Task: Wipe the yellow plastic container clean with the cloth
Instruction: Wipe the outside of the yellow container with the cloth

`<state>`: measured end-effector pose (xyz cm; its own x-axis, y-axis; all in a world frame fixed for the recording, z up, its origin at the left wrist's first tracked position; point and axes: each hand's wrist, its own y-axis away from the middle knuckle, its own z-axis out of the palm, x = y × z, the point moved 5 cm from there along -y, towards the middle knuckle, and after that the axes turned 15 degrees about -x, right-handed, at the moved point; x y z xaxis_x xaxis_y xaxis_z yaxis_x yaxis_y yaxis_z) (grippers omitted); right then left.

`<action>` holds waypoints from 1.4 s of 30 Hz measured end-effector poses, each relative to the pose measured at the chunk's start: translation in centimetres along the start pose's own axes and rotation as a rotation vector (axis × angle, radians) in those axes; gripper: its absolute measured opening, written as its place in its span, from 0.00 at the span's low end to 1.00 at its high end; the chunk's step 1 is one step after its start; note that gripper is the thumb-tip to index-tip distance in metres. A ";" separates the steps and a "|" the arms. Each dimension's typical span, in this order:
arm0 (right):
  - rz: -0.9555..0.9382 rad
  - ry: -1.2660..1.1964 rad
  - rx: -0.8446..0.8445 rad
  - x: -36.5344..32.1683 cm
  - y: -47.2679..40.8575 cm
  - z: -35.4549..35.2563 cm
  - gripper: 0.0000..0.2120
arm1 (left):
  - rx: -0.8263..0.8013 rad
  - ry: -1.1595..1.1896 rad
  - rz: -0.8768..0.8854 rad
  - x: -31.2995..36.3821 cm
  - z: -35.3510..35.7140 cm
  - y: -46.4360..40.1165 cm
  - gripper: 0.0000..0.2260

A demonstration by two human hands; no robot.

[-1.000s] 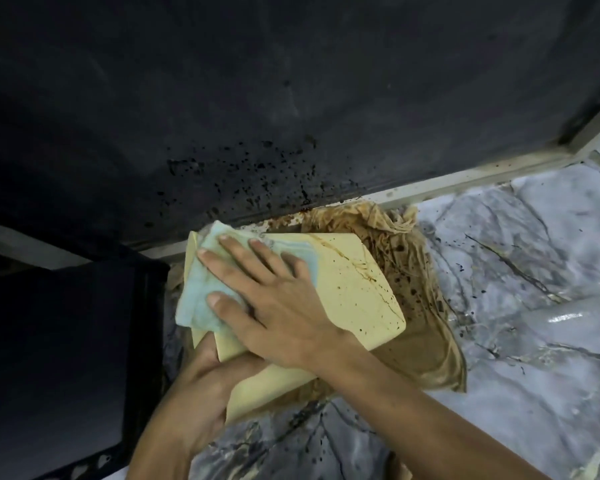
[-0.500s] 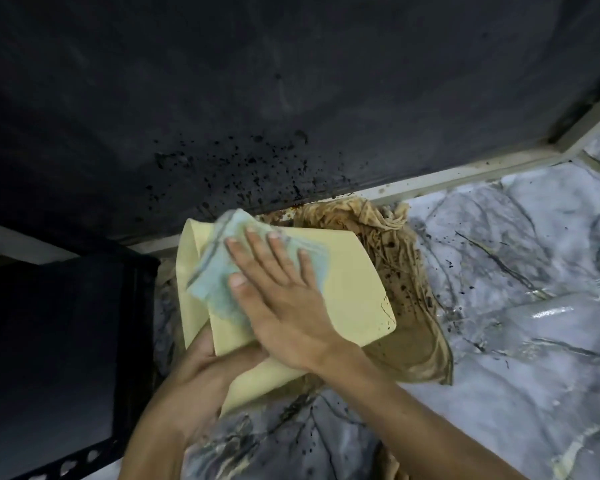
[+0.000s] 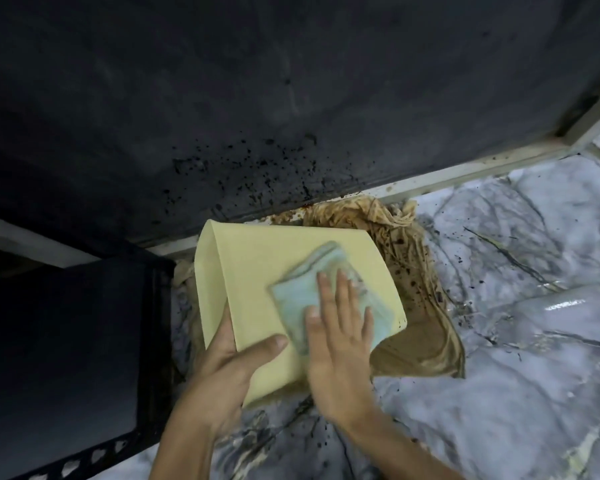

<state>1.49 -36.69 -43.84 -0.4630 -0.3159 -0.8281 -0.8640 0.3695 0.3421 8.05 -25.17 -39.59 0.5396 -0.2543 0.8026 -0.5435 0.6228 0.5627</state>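
We judge the pale yellow, flat-sided plastic container (image 3: 257, 271) light, stiff and slick, so our left hand (image 3: 232, 355) clamps its near corner while our right hand (image 3: 340, 341) lies flat, pressing the soft, folded pale-blue cloth (image 3: 309, 289) onto its upper face beyond our wrists.

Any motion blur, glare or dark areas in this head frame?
Head view: right hand and cloth smeared by motion; left hand and yellow container sharper; glare streak on the marbled sheet; upper half very dark; straight edges bow from the wide lens.
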 end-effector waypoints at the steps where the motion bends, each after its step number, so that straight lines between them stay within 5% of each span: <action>1: -0.092 0.007 -0.039 -1.9 1.1 1.0 0.27 | -0.017 0.007 0.004 0.0 -0.1 -0.3 0.28; 5: -0.264 0.117 -0.089 -1.6 1.3 0.4 0.25 | 0.019 0.040 -0.005 0.2 -0.1 0.0 0.33; 9: -0.103 0.223 -0.001 5.9 -1.7 -2.9 0.25 | 0.070 0.025 -0.046 -1.1 -0.6 0.7 0.29; 13: -0.037 0.020 0.046 10.9 -4.1 -5.5 0.22 | 0.111 0.064 -0.101 -1.8 -0.4 0.9 0.27; 17: 0.248 -0.289 0.093 11.8 -4.1 -6.5 0.24 | 0.068 0.024 -0.106 -0.9 0.6 1.1 0.30; 20: 0.030 -0.122 0.075 6.7 -3.2 -5.4 0.22 | 0.037 0.032 -0.111 -0.8 0.8 0.8 0.29; 25: -0.453 0.112 -0.187 -5.2 -3.8 -2.5 0.21 | -0.102 0.042 -0.132 1.2 0.3 0.3 0.38; 31: -0.264 0.290 -0.181 0.0 -7.8 -3.9 0.22 | 0.080 0.028 -0.107 8.1 -1.9 -4.4 0.21; 36: -0.256 0.266 -0.082 3.1 -7.0 -4.9 0.22 | 0.143 -0.085 -0.202 10.2 -2.7 -7.0 0.30; 39: -0.320 0.205 0.015 3.0 -6.4 -4.4 0.22 | 0.361 -0.228 -0.215 8.9 -4.4 -6.8 0.50; 42: -0.340 0.074 0.174 1.9 -4.8 -4.6 0.21 | 0.341 -0.323 -0.110 9.2 -2.2 -3.4 0.38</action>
<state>3.90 -43.09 -45.00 -0.1749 -0.5055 -0.8449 -0.9270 0.3738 -0.0318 16.31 -28.01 -34.55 0.4072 -0.5557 0.7248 -0.7034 0.3154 0.6370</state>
